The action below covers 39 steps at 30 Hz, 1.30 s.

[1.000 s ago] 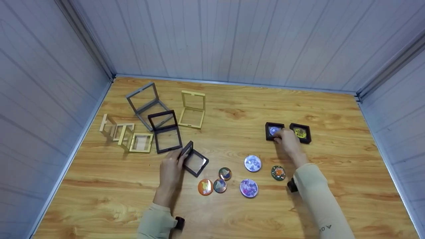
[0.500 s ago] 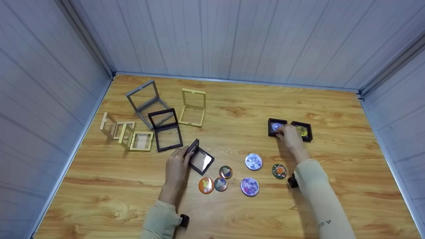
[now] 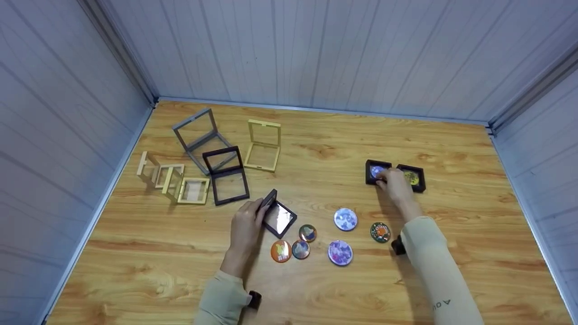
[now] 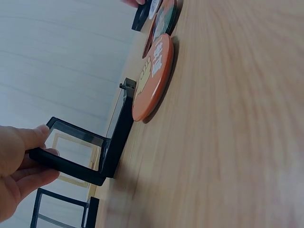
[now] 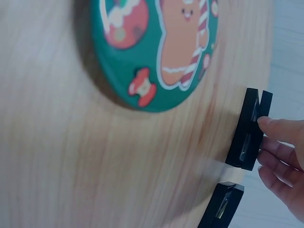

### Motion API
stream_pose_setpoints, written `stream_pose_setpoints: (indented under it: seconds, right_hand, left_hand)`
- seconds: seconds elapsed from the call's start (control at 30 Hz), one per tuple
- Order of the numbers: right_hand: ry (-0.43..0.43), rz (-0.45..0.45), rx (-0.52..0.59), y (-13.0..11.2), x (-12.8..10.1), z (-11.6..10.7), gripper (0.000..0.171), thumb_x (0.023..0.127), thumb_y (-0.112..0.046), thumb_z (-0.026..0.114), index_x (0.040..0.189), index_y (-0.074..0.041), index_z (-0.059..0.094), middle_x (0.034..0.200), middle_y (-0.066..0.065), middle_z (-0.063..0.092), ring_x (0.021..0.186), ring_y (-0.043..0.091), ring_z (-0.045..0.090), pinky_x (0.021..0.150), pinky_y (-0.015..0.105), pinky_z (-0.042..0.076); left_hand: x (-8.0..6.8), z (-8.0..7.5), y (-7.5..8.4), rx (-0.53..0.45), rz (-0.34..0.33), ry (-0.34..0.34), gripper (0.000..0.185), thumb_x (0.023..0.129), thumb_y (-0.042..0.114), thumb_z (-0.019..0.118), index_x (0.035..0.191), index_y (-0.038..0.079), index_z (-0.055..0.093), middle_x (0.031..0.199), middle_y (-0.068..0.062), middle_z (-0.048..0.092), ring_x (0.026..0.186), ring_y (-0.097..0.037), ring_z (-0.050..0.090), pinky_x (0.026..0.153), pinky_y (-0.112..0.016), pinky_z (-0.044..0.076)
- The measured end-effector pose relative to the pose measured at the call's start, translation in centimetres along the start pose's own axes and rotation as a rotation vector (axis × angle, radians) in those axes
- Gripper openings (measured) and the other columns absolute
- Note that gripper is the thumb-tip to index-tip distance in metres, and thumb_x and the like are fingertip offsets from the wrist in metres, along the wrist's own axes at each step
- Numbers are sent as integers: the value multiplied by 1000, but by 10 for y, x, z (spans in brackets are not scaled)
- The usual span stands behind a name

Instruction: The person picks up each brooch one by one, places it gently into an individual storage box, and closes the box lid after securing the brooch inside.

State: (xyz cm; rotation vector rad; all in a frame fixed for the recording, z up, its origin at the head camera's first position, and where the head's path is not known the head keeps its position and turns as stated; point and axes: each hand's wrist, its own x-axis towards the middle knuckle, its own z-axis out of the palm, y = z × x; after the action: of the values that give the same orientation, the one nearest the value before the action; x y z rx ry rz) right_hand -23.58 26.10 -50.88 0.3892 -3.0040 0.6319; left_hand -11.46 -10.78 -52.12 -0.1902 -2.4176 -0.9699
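My left hand (image 3: 246, 228) grips the raised half of a black display frame (image 3: 280, 220), which stands hinged apart on the table. In the left wrist view, thumb and fingers pinch that upper half of the black frame (image 4: 71, 164), whose lower half lies near an orange button badge (image 4: 154, 78). My right hand (image 3: 398, 188) holds a small black display frame (image 3: 370, 173) with a purple-blue badge (image 3: 378, 171) in it, partly hidden by the fingers. A second small black frame (image 3: 421, 181) with a yellow badge sits to its right.
More hinged frames stand on the left: a grey one (image 3: 195, 118), a black one (image 3: 230, 200), and several yellowish ones (image 3: 264, 167). Badges lie in front, among them a green one (image 3: 380, 232), a purple one (image 3: 340, 253) and a blue-white one (image 3: 346, 219). Panel walls (image 3: 307, 54) surround the table.
My left hand has shifted the black frame rightward, nearer the badges. My right hand has moved the small black frame slightly right and back, toward its neighbour.
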Motion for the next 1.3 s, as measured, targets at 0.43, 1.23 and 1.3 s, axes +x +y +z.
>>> stream_pose_setpoints:
  seconds: [0.43, 1.23, 1.3]
  right_hand:
    - [127, -102, 48, -30, -6, -5, 18, 79, -8, 66, 92, 2, 65, 90, 18, 60, 81, 32, 57, 69, 43, 47]
    - [-172, -54, -7, -49, -71, -10, 38, 75, -16, 70, 104, 6, 58, 98, 22, 54, 80, 34, 57, 70, 44, 48]
    - [-174, -74, -30, -47, -77, -9, 40, 73, -16, 72, 103, 6, 58, 96, 21, 54, 79, 34, 57, 70, 44, 48]
  left_hand:
    - [2, 2, 1, 10, -16, 5, 17, 79, 5, 64, 93, -6, 65, 76, -11, 62, 70, -25, 61, 62, -37, 49]
    - [1, 1, 3, 1, -38, -9, 17, 79, 4, 64, 93, -5, 65, 77, -11, 62, 71, -24, 60, 63, -36, 50]
    - [1, 1, 4, 2, -37, -9, 17, 79, 4, 64, 93, -5, 65, 77, -11, 62, 71, -24, 60, 63, -36, 50]
